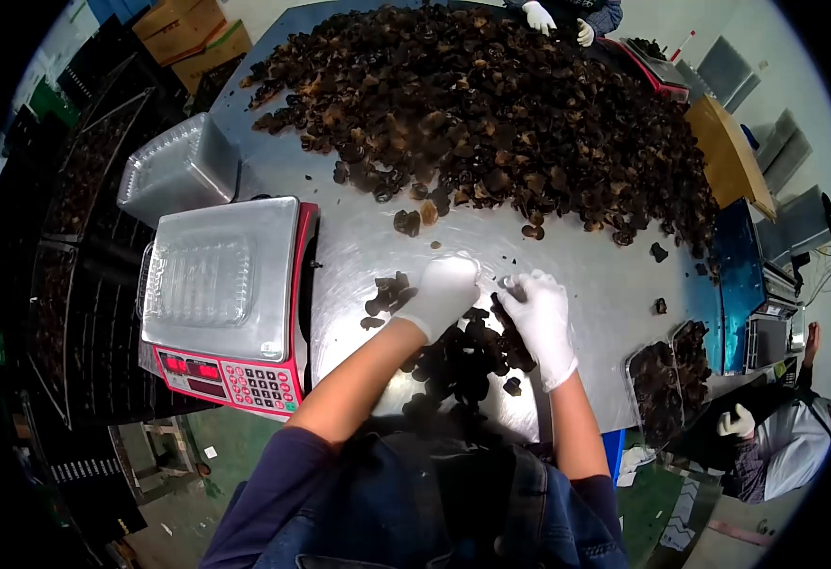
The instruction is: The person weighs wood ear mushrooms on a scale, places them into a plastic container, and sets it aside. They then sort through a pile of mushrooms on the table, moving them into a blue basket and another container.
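Observation:
My left hand (pixel 446 292), in a white glove, is over the metal table (pixel 359 232), at the upper left edge of a small heap of dark, curled pieces (pixel 463 358). Its fingers point right and look curled; what they hold, if anything, is hidden. My right hand (pixel 541 321), also in a white glove, rests against the heap's right side with bent fingers, and dark pieces lie beside its thumb. A few loose pieces (pixel 389 294) lie left of my left hand. A much larger pile (pixel 491 104) of the same pieces covers the table's far side.
On the left stand a red-framed scale (pixel 235 379) with a clear tray (pixel 197 280) on it and stacked clear containers (pixel 180 166). Filled clear containers (pixel 657 389) sit at the right edge. Gloved co-workers' hands show at the far side (pixel 539 17) and lower right (pixel 738 422).

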Demonstrator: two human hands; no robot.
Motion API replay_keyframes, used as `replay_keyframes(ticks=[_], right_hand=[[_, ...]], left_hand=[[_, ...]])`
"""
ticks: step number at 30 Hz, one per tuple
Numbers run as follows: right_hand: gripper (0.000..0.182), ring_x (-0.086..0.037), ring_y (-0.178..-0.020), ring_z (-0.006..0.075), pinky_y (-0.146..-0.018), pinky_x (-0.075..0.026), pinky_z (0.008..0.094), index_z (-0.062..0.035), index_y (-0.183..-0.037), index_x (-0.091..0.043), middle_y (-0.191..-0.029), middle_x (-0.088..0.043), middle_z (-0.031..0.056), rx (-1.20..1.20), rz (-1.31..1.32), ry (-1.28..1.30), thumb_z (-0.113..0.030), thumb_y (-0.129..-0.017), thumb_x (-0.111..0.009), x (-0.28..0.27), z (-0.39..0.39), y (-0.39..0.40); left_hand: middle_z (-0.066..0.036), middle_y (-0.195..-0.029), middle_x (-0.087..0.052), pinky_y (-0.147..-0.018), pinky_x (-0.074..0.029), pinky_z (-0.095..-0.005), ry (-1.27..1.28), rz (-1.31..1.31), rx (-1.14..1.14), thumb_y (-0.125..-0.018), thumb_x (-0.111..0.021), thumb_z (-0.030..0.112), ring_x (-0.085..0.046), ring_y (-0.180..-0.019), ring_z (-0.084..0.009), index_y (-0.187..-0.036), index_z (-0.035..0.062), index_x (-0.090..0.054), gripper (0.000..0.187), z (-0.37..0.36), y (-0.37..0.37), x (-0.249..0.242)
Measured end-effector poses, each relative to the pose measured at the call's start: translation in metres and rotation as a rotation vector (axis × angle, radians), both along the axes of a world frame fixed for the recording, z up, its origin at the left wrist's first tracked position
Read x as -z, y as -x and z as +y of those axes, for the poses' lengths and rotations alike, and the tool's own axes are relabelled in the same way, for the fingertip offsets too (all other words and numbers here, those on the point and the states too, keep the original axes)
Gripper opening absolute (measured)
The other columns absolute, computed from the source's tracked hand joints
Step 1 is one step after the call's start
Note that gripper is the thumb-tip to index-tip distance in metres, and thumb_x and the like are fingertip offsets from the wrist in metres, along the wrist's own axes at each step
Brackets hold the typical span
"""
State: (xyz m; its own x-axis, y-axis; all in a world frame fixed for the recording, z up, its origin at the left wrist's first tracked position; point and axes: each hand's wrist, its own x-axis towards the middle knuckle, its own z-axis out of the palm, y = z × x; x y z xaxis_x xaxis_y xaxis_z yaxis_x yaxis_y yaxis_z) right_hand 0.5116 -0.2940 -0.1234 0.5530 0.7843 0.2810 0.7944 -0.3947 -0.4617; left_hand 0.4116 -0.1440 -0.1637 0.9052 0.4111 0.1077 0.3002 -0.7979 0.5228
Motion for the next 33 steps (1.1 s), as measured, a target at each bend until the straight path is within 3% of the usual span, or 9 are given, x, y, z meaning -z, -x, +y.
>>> replay_keyframes(ticks=[8, 12, 15, 18, 24, 26, 27, 28, 33], right_hand=[[0.012, -0.062, -0.075, 0.0296, -0.072, -0.043, 0.0389, -0.0079, -0.071, -0.062, -0.074, -0.063, 0.0106, -0.19, -0.111, 0.374, -0.014, -0.075, -0.072, 0.01, 0.023, -0.002], [0.011, -0.065, -0.071, 0.0294, -0.066, -0.049, 0.0385, -0.0063, -0.073, -0.065, -0.079, -0.068, 0.0105, -0.065, 0.192, -0.092, -0.012, -0.079, -0.071, -0.044, -0.037, 0.013], [0.01, -0.066, -0.07, 0.0319, -0.07, -0.052, 0.0392, -0.009, -0.085, -0.073, -0.075, -0.068, 0.0118, -0.136, 0.199, 0.267, -0.014, -0.077, -0.076, -0.058, -0.153, 0.014], [0.013, -0.068, -0.068, 0.0293, -0.065, -0.053, 0.0376, -0.0136, -0.085, -0.076, -0.076, -0.069, 0.012, -0.156, 0.118, 0.65, -0.011, -0.073, -0.075, -0.076, -0.224, 0.026], [0.011, -0.062, -0.059, 0.0272, -0.058, -0.047, 0.036, -0.0032, -0.078, -0.072, -0.063, -0.061, 0.0153, 0.071, 0.018, 0.269, -0.013, -0.076, -0.078, -0.078, -0.146, 0.003], [0.022, -0.064, -0.081, 0.0176, -0.074, -0.05, 0.0309, -0.0014, -0.101, -0.072, -0.09, -0.068, 0.0104, 0.159, 0.292, 0.0, -0.007, -0.08, -0.074, -0.046, -0.084, -0.027], [0.037, -0.064, -0.096, 0.0194, -0.085, -0.05, 0.0295, -0.0021, -0.116, -0.067, -0.109, -0.066, 0.0115, 0.145, 0.257, 0.002, -0.007, -0.08, -0.073, -0.036, -0.048, -0.045], [0.055, -0.058, -0.115, 0.0353, -0.094, -0.049, 0.0399, -0.0054, -0.125, -0.061, -0.13, -0.057, 0.0212, 0.045, 0.166, -0.172, -0.023, -0.076, -0.08, -0.013, -0.015, -0.069], [0.072, -0.041, -0.132, 0.0387, -0.101, -0.044, 0.0466, -0.0124, -0.134, -0.055, -0.149, -0.038, 0.0228, 0.192, -0.16, 0.055, -0.028, -0.07, -0.083, 0.021, 0.096, -0.118]], left_hand=[[-0.014, -0.089, -0.067, -0.08, -0.053, -0.0424, 0.013, 0.099, 0.177, -0.082, -0.06, 0.019, -0.065, -0.088, -0.0333, -0.089, 0.0075, -0.071, 0.017, -0.022, 0.035, -0.04], [-0.014, -0.102, -0.064, -0.088, -0.051, -0.0421, -0.123, -0.316, -0.217, -0.079, -0.061, 0.008, -0.06, -0.1, -0.0327, -0.095, 0.0074, -0.07, 0.017, 0.013, 0.019, -0.027], [-0.014, -0.113, -0.061, -0.095, -0.047, -0.0418, -0.156, -0.246, -0.525, -0.081, -0.063, 0.007, -0.054, -0.113, -0.0344, -0.106, 0.0063, -0.067, 0.025, 0.055, 0.015, -0.037], [-0.019, -0.094, -0.066, -0.082, -0.052, -0.0448, -0.106, 0.049, -0.437, -0.078, -0.067, 0.01, -0.063, -0.091, -0.0367, -0.09, 0.0038, -0.067, 0.013, 0.093, 0.013, -0.02], [-0.019, -0.081, -0.064, -0.072, -0.051, -0.0456, -0.06, -0.249, -0.406, -0.081, -0.061, 0.011, -0.063, -0.077, -0.0373, -0.078, 0.0041, -0.064, 0.008, 0.051, 0.02, -0.038], [-0.014, -0.076, -0.063, -0.07, -0.051, -0.0448, -0.464, -0.106, -0.156, -0.082, -0.062, 0.013, -0.063, -0.072, -0.0357, -0.08, 0.0045, -0.065, 0.009, 0.013, 0.031, -0.039], [-0.012, -0.078, -0.063, -0.07, -0.051, -0.044, -0.231, -0.076, -0.008, -0.083, -0.063, 0.014, -0.062, -0.074, -0.034, -0.084, 0.0049, -0.065, 0.009, -0.002, 0.033, -0.035], [-0.01, -0.08, -0.063, -0.071, -0.051, -0.0431, 0.002, -0.045, 0.139, -0.083, -0.065, 0.014, -0.062, -0.076, -0.0322, -0.088, 0.0054, -0.066, 0.01, -0.012, 0.034, -0.031], [-0.014, -0.097, -0.063, -0.082, -0.05, -0.0399, 0.209, -0.251, 0.248, -0.082, -0.066, 0.016, -0.061, -0.093, -0.0306, -0.098, 0.0054, -0.069, 0.02, -0.019, 0.032, -0.034]])
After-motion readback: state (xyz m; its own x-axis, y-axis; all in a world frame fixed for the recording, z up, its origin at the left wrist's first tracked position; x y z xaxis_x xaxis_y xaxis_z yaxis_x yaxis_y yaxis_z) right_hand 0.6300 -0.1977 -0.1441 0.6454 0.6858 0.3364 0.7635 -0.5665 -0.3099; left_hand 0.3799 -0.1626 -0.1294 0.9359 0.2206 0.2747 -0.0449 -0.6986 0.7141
